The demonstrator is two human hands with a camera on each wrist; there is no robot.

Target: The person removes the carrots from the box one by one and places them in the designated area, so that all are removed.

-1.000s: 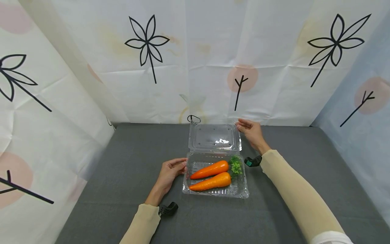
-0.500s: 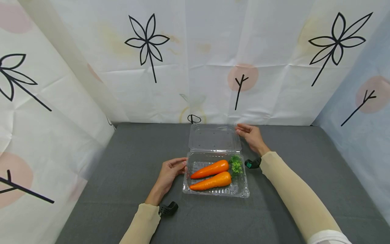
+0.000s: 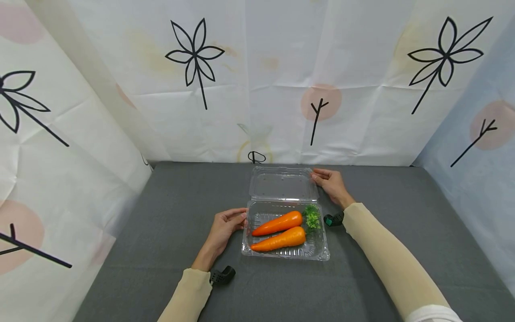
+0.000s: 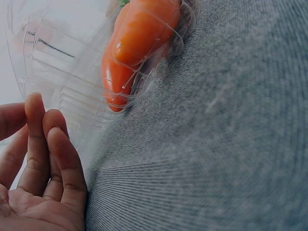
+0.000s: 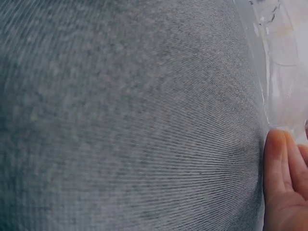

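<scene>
A clear plastic clamshell box lies on the grey cloth in the head view, its lid folded back behind it. Inside lie two orange carrots, a rear one and a front one, tips to the left. Bright green leafy tops fill the tray's right end. The left hand pinches the tray's left rim between thumb and fingers; the left wrist view shows its fingertips at the clear edge. At the lid's far right corner, the right hand holds the edge between thumb and fingers.
The grey cloth spreads around the box. White fabric walls with leaf and twig drawings stand behind and at both sides. Black wrist cameras sit on the left wrist and the right wrist.
The right hand has come down and slightly nearer with the lid's far edge, which now sits lower in view. The left hand, tray and carrots stay almost where they were.
</scene>
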